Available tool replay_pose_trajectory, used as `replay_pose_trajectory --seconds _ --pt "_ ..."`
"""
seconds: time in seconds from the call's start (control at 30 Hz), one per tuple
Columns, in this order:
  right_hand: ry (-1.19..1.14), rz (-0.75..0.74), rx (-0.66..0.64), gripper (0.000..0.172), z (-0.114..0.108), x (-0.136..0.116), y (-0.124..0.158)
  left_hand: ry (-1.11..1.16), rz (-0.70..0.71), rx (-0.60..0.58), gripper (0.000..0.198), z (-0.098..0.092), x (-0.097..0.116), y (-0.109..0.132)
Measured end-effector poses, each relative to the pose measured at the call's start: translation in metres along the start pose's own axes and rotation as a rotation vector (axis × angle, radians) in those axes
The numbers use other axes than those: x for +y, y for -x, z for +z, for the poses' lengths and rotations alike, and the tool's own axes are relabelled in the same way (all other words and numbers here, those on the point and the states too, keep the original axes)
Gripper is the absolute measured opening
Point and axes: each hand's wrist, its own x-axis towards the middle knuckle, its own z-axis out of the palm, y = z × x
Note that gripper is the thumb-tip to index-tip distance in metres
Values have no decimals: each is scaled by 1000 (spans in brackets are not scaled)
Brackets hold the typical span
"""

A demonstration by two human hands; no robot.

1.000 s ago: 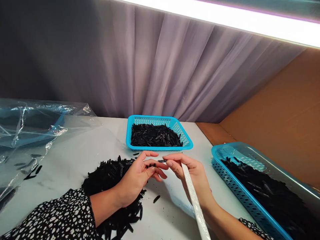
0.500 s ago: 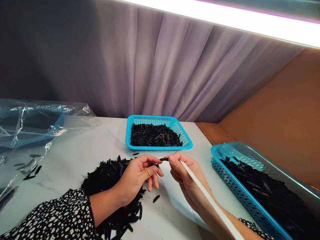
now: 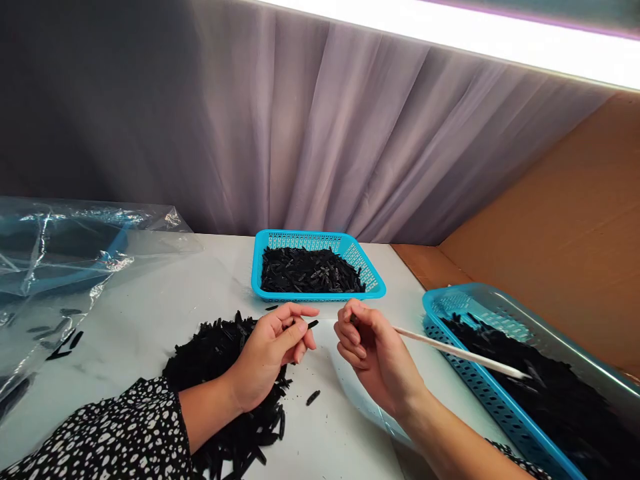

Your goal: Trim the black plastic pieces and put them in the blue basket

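My left hand (image 3: pixel 273 353) rests on a pile of small black plastic strips (image 3: pixel 220 373) on the white table (image 3: pixel 150 327). Its fingers are curled, pinching several black strips (image 3: pixel 305 326) that stick out at the fingertips. My right hand (image 3: pixel 373 357) is closed beside it, a little apart. It grips one end of a thin white stick (image 3: pixel 460 353) that points right, over the near blue basket (image 3: pixel 450 353). Whether a black piece is also in the right fingers I cannot tell.
A blue basket (image 3: pixel 370 283) of black strips stands behind my hands. The bigger blue basket at the right also holds black strips. Clear plastic sheeting (image 3: pixel 65 260) covers the left. A brown cardboard wall (image 3: pixel 560 233) stands at the right. One loose strip (image 3: pixel 313 397) lies between my hands.
My right hand has turned, swinging the white stick from pointing down toward me to pointing right over the basket. The hands have drawn slightly apart. The left hand has hardly moved.
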Motion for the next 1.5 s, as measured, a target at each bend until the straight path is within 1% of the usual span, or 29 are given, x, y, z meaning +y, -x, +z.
replay_pose_trajectory --seconds 0.07,0.1,0.2,0.27,0.4,0.5,0.57,0.67,0.77,0.87,0.97,1.1,1.17,1.33,1.4,1.5 --pt "-20 30 -14 29 -4 1 -4 -20 20 12 27 1 1 1" --pt "7 34 -18 30 -6 2 -6 -28 28 16 27 1 1 1" --pt "182 -6 -33 36 -9 7 -7 -42 43 27 25 2 2 3" --pt "334 -89 -43 34 -10 10 -7 -49 51 28 24 2 2 3" --pt "676 -299 -33 23 -14 12 -6 -41 47 3 23 1 2 3" --pt "795 -392 -44 16 -17 12 -6 -15 38 -25 22 2 4 3" --pt "789 -404 -32 15 -17 11 -6 14 25 -31 21 2 4 4" --pt "697 -370 8 17 -14 9 -5 47 -2 -19 22 4 0 2" --pt "575 -328 43 24 -9 8 -3 21 7 -9 29 4 -6 0" --pt "502 -297 79 33 -7 8 -1 26 31 -27 29 4 -10 -2" --pt "484 -288 92 38 -6 8 1 66 18 -45 33 4 -9 -1" --pt "461 -285 86 34 -4 6 3 50 35 -60 26 3 -5 0" --pt "464 -286 80 33 -3 5 4 40 48 -73 25 4 -4 0" --pt "477 -285 74 38 -3 6 4 60 77 -56 25 4 -4 0" --pt "476 -283 78 39 -4 6 5 70 63 -60 25 4 -3 0" --pt "489 -288 82 36 -3 5 6 113 -10 -87 24 2 -2 1"
